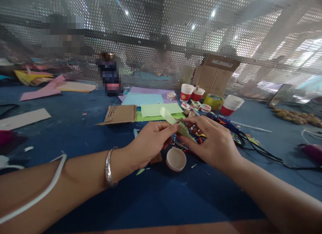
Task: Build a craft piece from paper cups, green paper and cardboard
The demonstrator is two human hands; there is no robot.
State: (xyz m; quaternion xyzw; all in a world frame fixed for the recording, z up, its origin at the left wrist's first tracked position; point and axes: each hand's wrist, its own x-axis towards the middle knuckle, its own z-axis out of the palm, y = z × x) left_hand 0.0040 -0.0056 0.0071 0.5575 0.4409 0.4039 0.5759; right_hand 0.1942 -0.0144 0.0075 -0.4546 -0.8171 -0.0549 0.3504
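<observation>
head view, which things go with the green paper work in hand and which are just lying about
Likely in the job:
green paper, held by left hand and right hand
light green sheet behind, similar in colour
shallow round cup just below

Probably just lying about:
pink paper, left
tape roll
stacked cups, right

Green paper (168, 116) in both hands (154, 137) (215, 141)

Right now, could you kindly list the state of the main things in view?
Left hand: pinching the green strip
Right hand: at the green strip, grip unclear
Green strip: held up
Short cup: upright, open
Cup stack: nested
Tape roll: lying flat
Corded tool: lying down
Cardboard piece: lying flat
Bracelet: worn
</observation>
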